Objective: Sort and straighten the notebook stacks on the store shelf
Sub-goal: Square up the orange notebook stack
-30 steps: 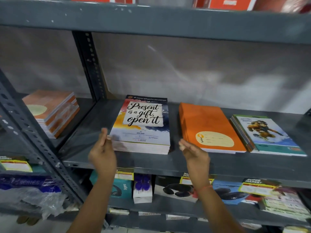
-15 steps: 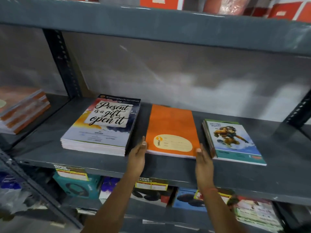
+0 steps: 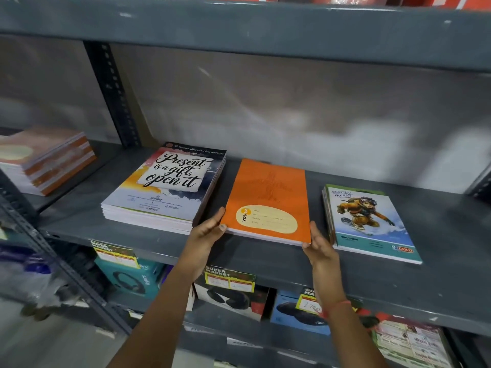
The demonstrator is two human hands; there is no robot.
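Observation:
Three notebook stacks lie on the grey metal shelf (image 3: pixel 265 264). The orange stack (image 3: pixel 268 192) is in the middle, slightly tilted. My left hand (image 3: pixel 206 235) grips its front left corner, thumb on the cover. My right hand (image 3: pixel 317 245) holds its front right corner. To the left lies the thicker "Present is a gift, open it" stack (image 3: pixel 164 189). The stack with a cartoon snowboarder cover (image 3: pixel 369 221) lies to the right, its lower books fanned out a little.
Another orange-and-white notebook stack (image 3: pixel 45 160) sits in the neighbouring bay, left of the perforated upright (image 3: pixel 113 94). Below are boxed headphones (image 3: pixel 127 277) and price tags (image 3: pixel 228 280). An upper shelf (image 3: pixel 239 30) hangs overhead.
Both hands moved right from beside the "Present is a gift" stack to the orange stack and took hold of its front corners. The view came closer.

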